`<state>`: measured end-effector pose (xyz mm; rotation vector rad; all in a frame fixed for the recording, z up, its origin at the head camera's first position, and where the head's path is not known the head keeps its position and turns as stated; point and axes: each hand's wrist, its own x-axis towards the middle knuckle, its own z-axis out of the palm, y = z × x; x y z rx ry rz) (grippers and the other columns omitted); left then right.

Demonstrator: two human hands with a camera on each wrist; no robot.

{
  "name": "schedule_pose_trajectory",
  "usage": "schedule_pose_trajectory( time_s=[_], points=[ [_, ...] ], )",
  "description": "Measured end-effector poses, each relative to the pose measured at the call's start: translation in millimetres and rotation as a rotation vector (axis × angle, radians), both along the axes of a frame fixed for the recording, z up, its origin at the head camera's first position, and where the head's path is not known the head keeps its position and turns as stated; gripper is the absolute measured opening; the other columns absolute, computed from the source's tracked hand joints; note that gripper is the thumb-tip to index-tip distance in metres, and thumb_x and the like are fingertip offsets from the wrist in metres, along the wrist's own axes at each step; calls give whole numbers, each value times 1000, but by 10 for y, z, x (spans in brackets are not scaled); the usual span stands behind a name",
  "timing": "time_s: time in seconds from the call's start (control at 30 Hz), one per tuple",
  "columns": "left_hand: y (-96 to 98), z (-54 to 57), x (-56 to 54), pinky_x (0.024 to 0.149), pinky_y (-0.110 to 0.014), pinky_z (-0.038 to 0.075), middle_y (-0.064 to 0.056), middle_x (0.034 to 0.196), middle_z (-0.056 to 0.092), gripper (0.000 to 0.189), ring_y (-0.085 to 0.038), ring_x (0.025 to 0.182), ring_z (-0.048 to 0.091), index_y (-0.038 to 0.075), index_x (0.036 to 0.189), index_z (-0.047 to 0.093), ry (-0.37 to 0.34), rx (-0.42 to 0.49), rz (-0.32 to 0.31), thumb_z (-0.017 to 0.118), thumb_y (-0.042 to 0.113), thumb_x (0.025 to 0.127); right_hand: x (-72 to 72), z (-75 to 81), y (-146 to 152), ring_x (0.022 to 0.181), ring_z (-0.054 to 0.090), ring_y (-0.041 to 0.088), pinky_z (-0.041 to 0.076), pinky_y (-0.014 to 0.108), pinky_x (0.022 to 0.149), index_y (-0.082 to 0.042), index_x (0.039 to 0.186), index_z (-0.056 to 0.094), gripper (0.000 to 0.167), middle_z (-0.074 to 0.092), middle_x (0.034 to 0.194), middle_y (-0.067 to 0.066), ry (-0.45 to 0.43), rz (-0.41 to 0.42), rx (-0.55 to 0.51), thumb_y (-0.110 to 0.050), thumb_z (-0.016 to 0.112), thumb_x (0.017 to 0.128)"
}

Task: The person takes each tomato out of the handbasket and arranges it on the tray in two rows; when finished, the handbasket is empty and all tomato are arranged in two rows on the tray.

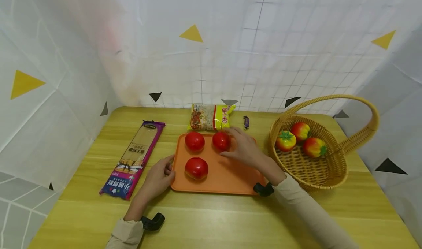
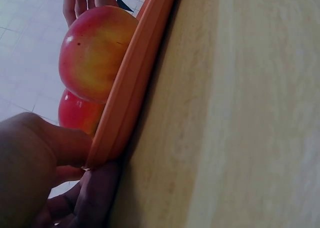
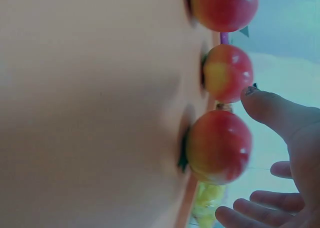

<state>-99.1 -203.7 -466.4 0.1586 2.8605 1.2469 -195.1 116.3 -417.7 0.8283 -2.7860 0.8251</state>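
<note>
The left hand (image 1: 159, 177) grasps the left edge of the orange tray (image 1: 227, 177); the right hand's (image 1: 245, 148) released fingers flank its far-right red fruit (image 1: 220, 141), with open tray surface nearer. The right wrist view crops the near fruit (image 1: 196, 168).

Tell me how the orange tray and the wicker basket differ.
The orange tray is shallow and roughly rectangular; the wicker basket is deeper and rounded. The orange tray has only a low rim, while the wicker basket has a tall arched handle. The left hand grips the edge of the orange tray; neither hand holds the wicker basket. Both contain three fruits.
</note>
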Motion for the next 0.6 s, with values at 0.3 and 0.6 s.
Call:
schedule_pose_trajectory(
  time_s=[0.3,0.6],
  points=[
    [0,4,-9,75,-33,49,-3,94,57,59,-16,82,55,3,147,49,-7,0,5,67,8,91,236,167,183,127,51,43,43,58,100,-8,141,55,80,47,145,21,53,16,15,-40,87,76],
    [-3,-23,-5,76,-34,49,-3,94,57,59,-16,82,54,4,147,49,-13,-6,7,67,10,91,554,328,383,123,55,41,47,58,94,-11,143,55,77,49,146,19,91,-11,38,-45,82,80]
  ],
)
